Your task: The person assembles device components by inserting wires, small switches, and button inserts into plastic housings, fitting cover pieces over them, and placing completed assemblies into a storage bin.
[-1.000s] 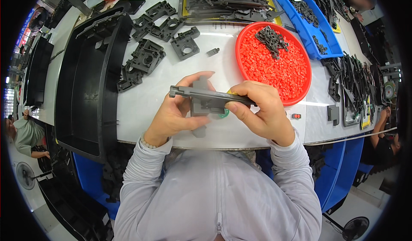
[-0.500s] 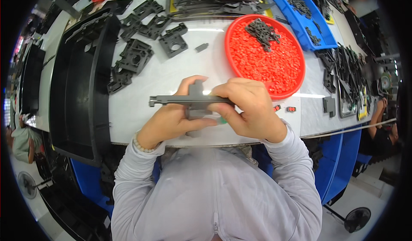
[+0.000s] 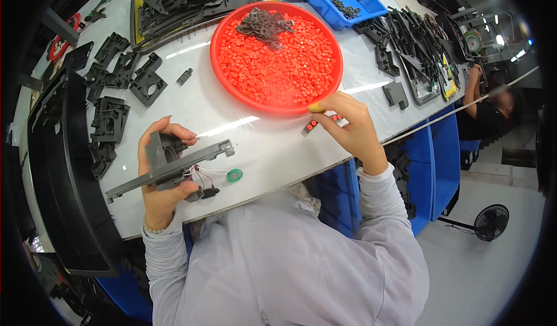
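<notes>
My left hand point(image 3: 159, 203) is closed around a dark grey plastic bracket point(image 3: 174, 168) with a long, thin bar, held tilted above the table's front edge. Thin wires run from it to a green disc point(image 3: 234, 175) and a small black piece point(image 3: 210, 192). On the right, my right hand point(image 3: 353, 127) has its thumb and forefinger drawn close together at the front rim of a red tray point(image 3: 216, 65). Something yellow shows at the forefinger's tip; whether anything is pinched is unclear. Just below the fingertips lies a small black part with red ends point(image 3: 311, 125), with another beside the fingers.
Small red pieces fill the tray, with a heap of dark parts point(image 3: 264, 27) on top. Several grey brackets point(image 3: 148, 81) lie at left beside a long black bin point(image 3: 69, 192). Dark strips point(image 3: 191, 1) and a blue tray point(image 3: 371, 13) sit farther back.
My right hand has left the grey bracket and moved right to the red tray's rim. My left hand keeps the bracket, now turned, with wires and green disc showing. The whole view has swung rightward.
</notes>
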